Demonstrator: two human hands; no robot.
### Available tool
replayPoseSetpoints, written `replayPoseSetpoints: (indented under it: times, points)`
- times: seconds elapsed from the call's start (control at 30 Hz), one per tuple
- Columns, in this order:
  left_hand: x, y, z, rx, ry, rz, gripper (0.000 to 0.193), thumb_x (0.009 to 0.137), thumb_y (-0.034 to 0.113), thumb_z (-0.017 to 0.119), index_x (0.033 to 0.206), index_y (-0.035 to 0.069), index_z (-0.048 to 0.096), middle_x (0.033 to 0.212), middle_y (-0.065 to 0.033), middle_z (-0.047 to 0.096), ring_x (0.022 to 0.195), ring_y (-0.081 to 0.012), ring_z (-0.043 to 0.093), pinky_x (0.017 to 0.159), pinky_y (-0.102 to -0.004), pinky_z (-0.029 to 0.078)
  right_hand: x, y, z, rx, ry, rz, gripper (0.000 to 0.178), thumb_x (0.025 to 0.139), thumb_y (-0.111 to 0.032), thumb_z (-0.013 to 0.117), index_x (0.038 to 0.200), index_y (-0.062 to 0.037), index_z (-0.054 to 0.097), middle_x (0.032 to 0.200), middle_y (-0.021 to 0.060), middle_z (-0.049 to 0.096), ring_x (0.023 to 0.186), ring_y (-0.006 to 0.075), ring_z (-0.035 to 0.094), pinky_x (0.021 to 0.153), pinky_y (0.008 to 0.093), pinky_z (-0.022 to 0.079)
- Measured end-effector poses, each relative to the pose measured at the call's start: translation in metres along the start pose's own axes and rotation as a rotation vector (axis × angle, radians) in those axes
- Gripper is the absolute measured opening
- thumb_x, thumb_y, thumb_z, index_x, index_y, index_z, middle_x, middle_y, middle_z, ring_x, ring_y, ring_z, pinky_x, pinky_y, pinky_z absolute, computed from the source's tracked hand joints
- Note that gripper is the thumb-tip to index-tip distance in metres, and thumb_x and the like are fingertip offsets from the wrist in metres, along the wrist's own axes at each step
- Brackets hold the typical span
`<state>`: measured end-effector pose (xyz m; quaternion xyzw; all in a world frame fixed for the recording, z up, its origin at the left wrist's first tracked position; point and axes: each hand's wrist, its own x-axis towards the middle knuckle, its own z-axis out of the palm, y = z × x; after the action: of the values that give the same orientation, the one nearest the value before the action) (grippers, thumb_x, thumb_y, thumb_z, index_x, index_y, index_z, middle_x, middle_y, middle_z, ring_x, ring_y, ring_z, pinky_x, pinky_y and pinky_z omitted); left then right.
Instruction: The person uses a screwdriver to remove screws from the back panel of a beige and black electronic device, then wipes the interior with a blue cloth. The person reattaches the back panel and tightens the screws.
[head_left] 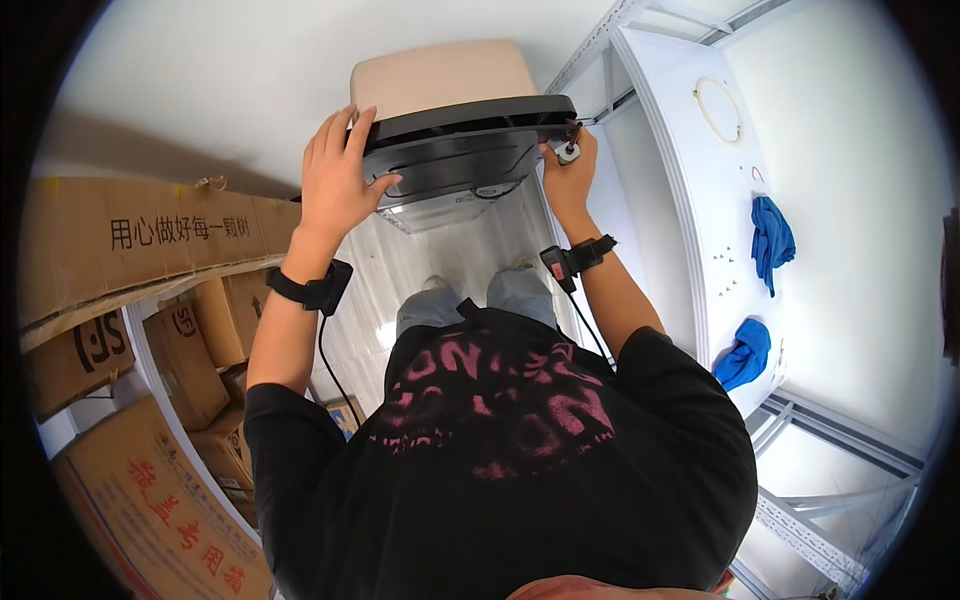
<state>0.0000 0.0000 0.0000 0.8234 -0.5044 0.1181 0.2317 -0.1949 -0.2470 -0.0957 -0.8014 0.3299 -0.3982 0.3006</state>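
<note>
In front of me, a wide thing with a pale beige top [445, 72] and a thick black rim [470, 116] stands at chest height. A black panel [455, 160] shows on its near side; what kind of thing it is I cannot tell. My left hand [338, 165] grips its left corner, fingers over the rim and thumb against the panel. At the right corner my right hand [572, 175] is closed around a small pale round piece [568, 153] with a dark stem. The piece touches or sits very near the rim. Beneath the panel hangs a thin black loop [492, 190].
On the left, a shelf holds cardboard boxes [200, 340], with a long carton [160, 225] on top. To the right, a white table [725, 180] carries a hoop [718, 111], two blue cloths [772, 245] and small bits. A pale box [440, 215] stands low below the panel.
</note>
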Motion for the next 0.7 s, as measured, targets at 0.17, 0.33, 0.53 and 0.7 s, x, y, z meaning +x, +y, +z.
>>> replayPoseSetpoints:
  times: [0.17, 0.33, 0.53, 0.7]
  points:
    - [-0.005, 0.003, 0.004, 0.058, 0.004, -0.021, 0.069, 0.067, 0.018, 0.080, 0.129, 0.009, 0.050, 0.125, -0.0125, 0.052, 0.107, -0.0329, 0.051, 0.088, -0.0414, 0.044, -0.013, -0.011, 0.006, 0.003, 0.127, -0.017, 0.059, 0.072, 0.001, 0.074, 0.125, -0.0041, 0.048, 0.104, 0.0120, 0.050, 0.099, 0.0280, 0.050, 0.089, 0.0354, 0.040]
    - [-0.002, 0.001, 0.007, 0.031, 0.034, -0.021, 0.066, 0.068, 0.018, 0.080, 0.126, 0.008, 0.052, 0.116, -0.0138, 0.054, 0.102, -0.0326, 0.052, 0.086, -0.0407, 0.044, -0.009, -0.012, 0.012, 0.079, 0.191, 0.058, 0.060, 0.071, 0.002, 0.073, 0.126, -0.0010, 0.048, 0.109, 0.0170, 0.048, 0.104, 0.0338, 0.049, 0.091, 0.0392, 0.040]
    - [-0.003, 0.000, 0.013, 0.032, 0.087, -0.015, 0.062, 0.067, 0.018, 0.080, 0.123, 0.010, 0.055, 0.106, -0.0128, 0.054, 0.096, -0.0313, 0.052, 0.081, -0.0403, 0.044, -0.002, -0.007, 0.012, 0.025, 0.166, 0.084, 0.060, 0.071, 0.002, 0.073, 0.126, -0.0013, 0.051, 0.110, 0.0158, 0.048, 0.103, 0.0326, 0.050, 0.091, 0.0383, 0.041]
    - [-0.003, -0.002, 0.017, 0.040, 0.114, -0.027, 0.061, 0.065, 0.019, 0.081, 0.121, 0.012, 0.057, 0.101, -0.0101, 0.054, 0.093, -0.0290, 0.052, 0.077, -0.0386, 0.045, 0.008, -0.001, 0.006, 0.120, 0.091, 0.099, 0.063, 0.070, 0.000, 0.076, 0.128, -0.0045, 0.052, 0.110, 0.0130, 0.054, 0.102, 0.0279, 0.055, 0.090, 0.0354, 0.044]
